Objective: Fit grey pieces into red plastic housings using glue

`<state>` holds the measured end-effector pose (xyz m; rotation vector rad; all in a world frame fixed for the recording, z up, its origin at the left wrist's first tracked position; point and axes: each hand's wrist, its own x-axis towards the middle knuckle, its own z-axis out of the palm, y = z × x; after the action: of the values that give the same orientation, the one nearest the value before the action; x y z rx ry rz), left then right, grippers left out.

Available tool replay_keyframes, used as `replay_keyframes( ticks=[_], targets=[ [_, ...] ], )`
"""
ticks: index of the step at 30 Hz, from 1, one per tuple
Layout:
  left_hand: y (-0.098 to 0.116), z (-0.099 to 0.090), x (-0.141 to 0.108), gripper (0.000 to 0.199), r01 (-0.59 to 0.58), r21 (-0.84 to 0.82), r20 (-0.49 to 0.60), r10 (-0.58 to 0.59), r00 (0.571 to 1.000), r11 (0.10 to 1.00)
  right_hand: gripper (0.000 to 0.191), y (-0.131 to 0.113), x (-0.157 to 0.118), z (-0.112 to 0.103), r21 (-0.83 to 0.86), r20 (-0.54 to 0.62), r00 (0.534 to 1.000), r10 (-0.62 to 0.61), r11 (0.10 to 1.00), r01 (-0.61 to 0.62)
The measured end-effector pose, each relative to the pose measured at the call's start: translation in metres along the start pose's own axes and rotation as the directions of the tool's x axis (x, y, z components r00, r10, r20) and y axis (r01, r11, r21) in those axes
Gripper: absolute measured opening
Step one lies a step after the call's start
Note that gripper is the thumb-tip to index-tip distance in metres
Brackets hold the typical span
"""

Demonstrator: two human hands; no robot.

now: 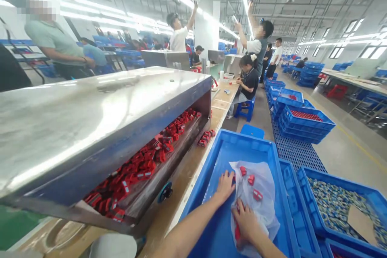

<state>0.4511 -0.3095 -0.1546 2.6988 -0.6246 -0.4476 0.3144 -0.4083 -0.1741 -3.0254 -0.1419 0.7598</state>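
Left hand [225,187] open, fingers [226,178] spread and pressed on the edge of a clear plastic bag [256,193], inside a blue plastic crate [232,139]. Right hand [246,221] just below, fingers [238,209] curled down onto the bag, grip impossible to confirm. Three small red blocks [250,179] on the bag, just right of the left fingertips, squat, long axes unclear. Narrow red piece [237,231] beneath the right fingers, long axis running roughly toward the camera. Well left of the fingers, a heap of red parts [136,165] under a steel hood [90,121].
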Motion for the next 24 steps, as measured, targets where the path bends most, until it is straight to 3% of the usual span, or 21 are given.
replay_keyframes(
  ticks=[4,7,10,14,19,21,24],
  targets=[
    [0.022,0.003,0.019,0.043,-0.071,-0.002,0.05,0.071,0.996,0.997,0.082,0.001,0.007,0.031,-0.026,-0.108,0.994,0.013,1.0,-0.016],
    [0.038,0.003,0.028,0.04,-0.047,0.009,0.062,0.046,0.997,0.999,0.09,0.007,0.012,0.036,-0.003,-0.094,0.996,-0.003,1.0,0.003],
    [0.04,0.0,0.026,0.042,0.035,0.007,0.068,-0.036,0.997,0.999,0.09,0.013,0.017,0.034,0.006,-0.056,0.998,0.027,1.0,-0.027],
    [0.014,-0.011,0.007,0.044,0.176,-0.032,0.068,-0.173,0.983,0.984,0.071,0.015,0.018,0.031,-0.014,-0.124,0.989,0.082,0.996,-0.084],
    [-0.024,-0.025,-0.033,0.037,0.258,-0.233,0.06,-0.251,0.966,0.938,0.105,0.017,0.003,0.018,0.054,-0.097,0.995,0.017,0.998,-0.012],
    [-0.031,-0.029,-0.049,0.032,0.268,-0.366,0.048,-0.27,0.962,0.891,0.106,0.017,-0.006,0.01,0.146,-0.132,0.991,0.014,0.989,0.005],
    [-0.034,-0.033,-0.072,0.018,0.242,-0.61,0.04,-0.275,0.961,0.755,0.088,0.02,-0.018,-0.006,0.282,-0.211,0.977,0.022,0.959,0.04]
  ],
)
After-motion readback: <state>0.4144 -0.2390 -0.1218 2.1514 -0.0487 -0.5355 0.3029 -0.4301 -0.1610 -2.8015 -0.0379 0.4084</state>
